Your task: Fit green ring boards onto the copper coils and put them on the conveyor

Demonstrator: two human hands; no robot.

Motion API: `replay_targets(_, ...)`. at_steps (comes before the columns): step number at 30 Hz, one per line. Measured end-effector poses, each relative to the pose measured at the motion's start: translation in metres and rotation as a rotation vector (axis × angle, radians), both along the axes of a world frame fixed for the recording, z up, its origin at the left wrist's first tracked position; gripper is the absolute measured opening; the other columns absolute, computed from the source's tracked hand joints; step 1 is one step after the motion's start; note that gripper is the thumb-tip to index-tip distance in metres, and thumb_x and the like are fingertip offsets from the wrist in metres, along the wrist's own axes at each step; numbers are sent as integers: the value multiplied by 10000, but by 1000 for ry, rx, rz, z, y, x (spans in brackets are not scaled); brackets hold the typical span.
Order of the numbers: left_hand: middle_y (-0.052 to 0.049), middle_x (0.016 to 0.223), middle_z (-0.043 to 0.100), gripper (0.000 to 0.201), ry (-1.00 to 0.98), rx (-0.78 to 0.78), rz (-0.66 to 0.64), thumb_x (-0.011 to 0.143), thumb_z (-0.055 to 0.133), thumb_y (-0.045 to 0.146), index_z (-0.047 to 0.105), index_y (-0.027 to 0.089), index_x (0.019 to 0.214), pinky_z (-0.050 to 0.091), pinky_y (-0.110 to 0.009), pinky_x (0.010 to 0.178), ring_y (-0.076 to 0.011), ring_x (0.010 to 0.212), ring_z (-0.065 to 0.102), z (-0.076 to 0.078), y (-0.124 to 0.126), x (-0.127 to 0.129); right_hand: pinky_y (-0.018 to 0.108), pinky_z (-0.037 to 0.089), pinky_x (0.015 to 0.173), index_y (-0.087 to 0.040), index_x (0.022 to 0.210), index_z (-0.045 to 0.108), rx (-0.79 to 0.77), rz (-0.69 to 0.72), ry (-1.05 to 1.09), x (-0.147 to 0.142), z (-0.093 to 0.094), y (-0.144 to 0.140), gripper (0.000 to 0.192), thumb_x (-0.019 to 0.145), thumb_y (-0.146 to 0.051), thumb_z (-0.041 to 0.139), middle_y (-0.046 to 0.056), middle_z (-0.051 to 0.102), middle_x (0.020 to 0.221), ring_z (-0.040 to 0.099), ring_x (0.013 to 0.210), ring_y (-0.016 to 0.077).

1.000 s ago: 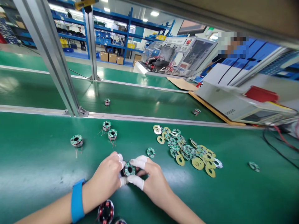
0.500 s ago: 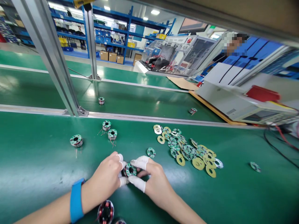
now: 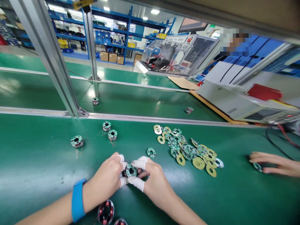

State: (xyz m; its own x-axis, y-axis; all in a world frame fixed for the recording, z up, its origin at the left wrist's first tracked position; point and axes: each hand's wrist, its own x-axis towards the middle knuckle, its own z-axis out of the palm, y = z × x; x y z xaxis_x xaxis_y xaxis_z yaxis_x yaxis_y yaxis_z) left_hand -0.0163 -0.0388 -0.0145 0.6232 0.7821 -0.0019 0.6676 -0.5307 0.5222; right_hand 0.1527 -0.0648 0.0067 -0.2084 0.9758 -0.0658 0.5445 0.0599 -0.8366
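Note:
Between my two hands is a motor stator with a green ring-shaped circuit board [image 3: 131, 170] on its face. My left hand [image 3: 112, 172], wearing white finger cots and a blue wristband, grips it from the left. From the right, the cotted thumb and finger of my right hand [image 3: 150, 175] press on the board's rim. Below my hands lie a bare stator with copper windings [image 3: 106, 212] and part of a second one [image 3: 121, 222]. Farther left stand three stators topped with boards, one of them [image 3: 77, 141] apart from the other pair [image 3: 112, 135].
A pile of green ring boards and yellow ring washers [image 3: 192, 151] lies right of centre, with a single ring board [image 3: 151, 152] beside it. At the right, another person's hand [image 3: 269, 162] touches a ring board. Stators [image 3: 95, 101] sit on the moving belt beyond the metal rail [image 3: 140, 119].
Another person's hand has come in from the right onto the lone ring board. The stators on the far belt have shifted left. My hands keep nearly the same hold.

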Motion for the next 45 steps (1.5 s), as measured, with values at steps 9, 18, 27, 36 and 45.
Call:
replay_targets(9,-41,802,521,68,26,-8,-20,806,575,162,608,155,747,404,-271,686,-178,766,450,2,1,-2,245,507,556,-180,839,718,-32,18,-16,2,7,1,177,672,-238,722,24,558,741,550,611,139)
replay_targets(18,-39,768,506,83,19,30,1,737,599,98,573,155,683,405,-285,663,-184,739,439,-3,0,1,246,492,518,-165,834,712,34,-35,-71,-4,1,0,256,676,-366,734,26,541,719,520,580,135)
replay_targets(27,-37,772,511,92,63,23,-10,724,599,68,574,146,682,409,-278,655,-178,734,451,4,1,2,266,512,565,-160,777,704,10,3,-29,2,3,2,218,672,-349,727,24,542,707,544,604,146)
replay_targets(36,-46,762,527,127,102,26,-14,686,614,40,570,150,642,414,-280,652,-186,735,456,7,2,4,255,492,545,-179,798,719,18,24,-78,1,5,2,235,679,-382,727,18,527,705,519,583,135)
replay_targets(45,-86,790,566,59,143,-11,-12,717,657,150,620,122,681,434,-296,682,-214,779,507,9,5,6,273,513,574,-161,819,695,-2,-11,3,-1,2,3,193,650,-254,706,21,521,736,532,612,144)
